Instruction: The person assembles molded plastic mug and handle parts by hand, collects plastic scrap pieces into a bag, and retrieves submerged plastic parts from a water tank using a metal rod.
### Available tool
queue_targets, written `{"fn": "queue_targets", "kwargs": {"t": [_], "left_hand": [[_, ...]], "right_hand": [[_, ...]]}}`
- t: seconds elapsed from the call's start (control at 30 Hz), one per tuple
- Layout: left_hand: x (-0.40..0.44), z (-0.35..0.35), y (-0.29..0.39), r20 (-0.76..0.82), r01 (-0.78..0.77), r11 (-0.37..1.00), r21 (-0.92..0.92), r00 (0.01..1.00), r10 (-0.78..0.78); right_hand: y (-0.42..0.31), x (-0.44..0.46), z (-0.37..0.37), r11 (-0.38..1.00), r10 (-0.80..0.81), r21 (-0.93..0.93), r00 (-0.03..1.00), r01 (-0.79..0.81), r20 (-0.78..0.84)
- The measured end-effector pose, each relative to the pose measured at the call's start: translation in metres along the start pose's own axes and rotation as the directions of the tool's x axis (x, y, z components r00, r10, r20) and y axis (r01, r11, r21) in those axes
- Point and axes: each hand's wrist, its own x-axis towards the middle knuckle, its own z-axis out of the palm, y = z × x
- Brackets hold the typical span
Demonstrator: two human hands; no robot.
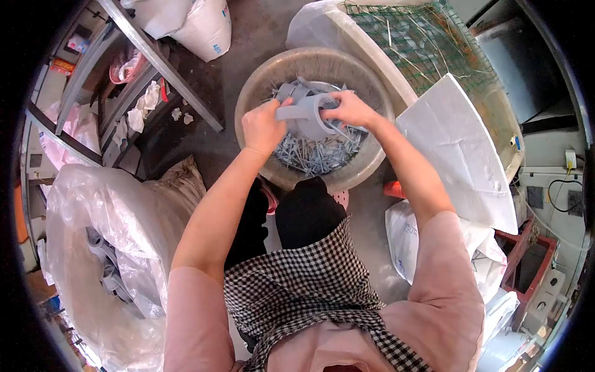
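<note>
Over a large round basin (249,80), both hands hold a grey plastic part (315,127) with a hollow round body and a straight arm on its left side. My left hand (264,125) is closed on the end of that arm. My right hand (351,110) grips the rim of the round body, some fingers reaching into its opening. Just behind it is another grey piece (291,92), partly hidden; I cannot tell whether it is joined to the held part. Thin grey plastic scraps (319,156) fill the basin's bottom.
On the left stands a clear plastic bag (68,204) with grey parts inside. Metal shelving (164,62) rises at upper left, near a white sack (207,31). At right are a white board (462,149), a tub (511,118) with green mesh, and white bags (406,239).
</note>
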Motion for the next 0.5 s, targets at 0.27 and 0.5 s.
{"fn": "queue_targets", "kwargs": {"t": [0.27,0.5], "left_hand": [[-0.003,0.011,0.002,0.095,0.006,0.996,0.086,0.995,-0.014],[0.004,0.010,-0.025,0.080,0.253,0.960,0.116,0.961,-0.263]], "right_hand": [[0.020,0.020,0.021,0.906,-0.125,-0.423,0.933,-0.031,-0.338],[0.059,0.045,-0.014,0.939,0.110,0.340,0.985,-0.058,-0.136]]}}
